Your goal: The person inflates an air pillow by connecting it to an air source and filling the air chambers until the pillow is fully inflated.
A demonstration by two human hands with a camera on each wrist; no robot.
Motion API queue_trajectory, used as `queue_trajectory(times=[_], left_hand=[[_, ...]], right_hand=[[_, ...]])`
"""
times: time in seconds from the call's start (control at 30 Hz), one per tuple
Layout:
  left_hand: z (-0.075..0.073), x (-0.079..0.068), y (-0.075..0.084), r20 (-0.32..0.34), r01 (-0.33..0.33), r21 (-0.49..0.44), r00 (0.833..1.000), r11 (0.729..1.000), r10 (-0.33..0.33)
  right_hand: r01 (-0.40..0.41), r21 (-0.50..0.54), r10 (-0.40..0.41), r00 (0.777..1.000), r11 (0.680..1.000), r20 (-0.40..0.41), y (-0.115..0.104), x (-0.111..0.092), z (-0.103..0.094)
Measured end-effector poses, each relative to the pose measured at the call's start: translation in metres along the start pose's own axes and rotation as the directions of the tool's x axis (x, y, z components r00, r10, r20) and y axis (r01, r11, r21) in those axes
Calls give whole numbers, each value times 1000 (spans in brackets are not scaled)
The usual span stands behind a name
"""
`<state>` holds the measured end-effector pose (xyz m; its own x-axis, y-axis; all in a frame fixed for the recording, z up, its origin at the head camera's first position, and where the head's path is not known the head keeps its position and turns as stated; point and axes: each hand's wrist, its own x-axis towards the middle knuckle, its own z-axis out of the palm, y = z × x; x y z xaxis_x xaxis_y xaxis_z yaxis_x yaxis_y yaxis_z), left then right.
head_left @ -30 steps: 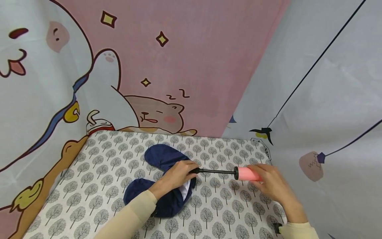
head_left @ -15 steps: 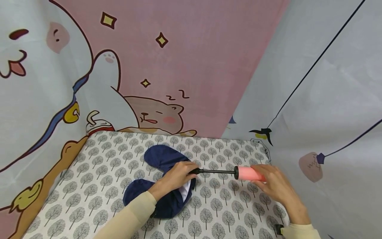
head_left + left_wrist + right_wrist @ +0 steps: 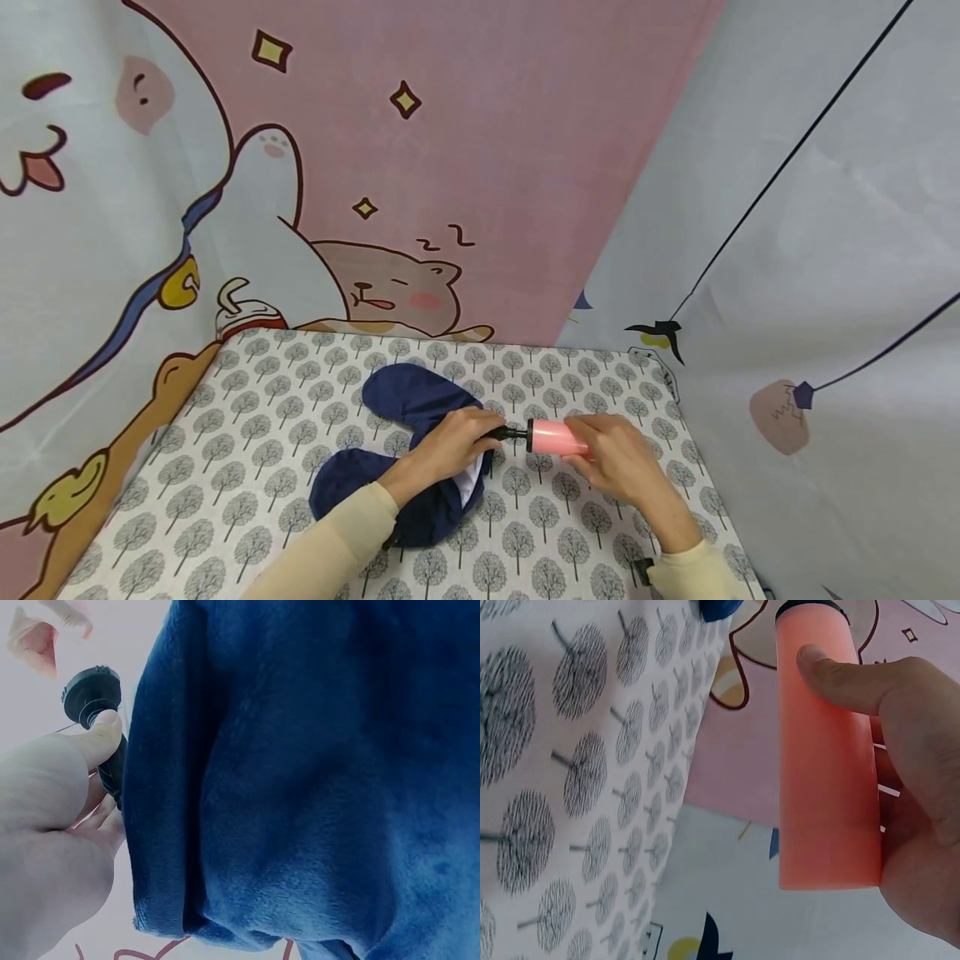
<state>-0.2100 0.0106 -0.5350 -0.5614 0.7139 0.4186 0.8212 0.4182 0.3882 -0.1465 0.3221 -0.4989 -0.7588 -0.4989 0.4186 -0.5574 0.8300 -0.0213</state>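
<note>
One pink pump (image 3: 551,437), long axis crosswise (handle (image 3: 498,432) leftward); left hand (image 3: 448,443) grips handle, right hand (image 3: 618,458) barrel (image 3: 825,772)

The left hand (image 3: 49,832) occupies the left side of the wrist view and grips a black handle (image 3: 112,771). The thumb (image 3: 99,739) lies against the handle; the fingers (image 3: 110,827) pass behind it. A round black disc (image 3: 91,688) with a ribbed rim is located just beyond the thumb tip. Dark blue plush fabric (image 3: 300,787), with a long fold, fills the middle and right. Its left edge is just beside the handle; contact cannot be determined. The right hand (image 3: 34,641) is partly visible, farther off at left. Curved dark red lines (image 3: 139,953) show past the fabric.
</note>
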Motion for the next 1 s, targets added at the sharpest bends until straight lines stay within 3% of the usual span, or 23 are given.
queue_trajectory(times=[0.33, 0.6, 1.0], left_hand=[[0, 0, -3, 20, 17, -52, 1000, 998, -16], [-3, 0, -3, 58, 38, -70, 998, 997, -34], [-6, -4, -5, 26, 31, -70, 999, 997, -29]], right_hand=[[-1, -4, 1, 1000, 1000, -21, -7, 0, 8], [-36, 21, 37, 999, 999, -16, 11, -15, -2], [-38, -6, 38, 998, 999, -43, 40, -28, -24]])
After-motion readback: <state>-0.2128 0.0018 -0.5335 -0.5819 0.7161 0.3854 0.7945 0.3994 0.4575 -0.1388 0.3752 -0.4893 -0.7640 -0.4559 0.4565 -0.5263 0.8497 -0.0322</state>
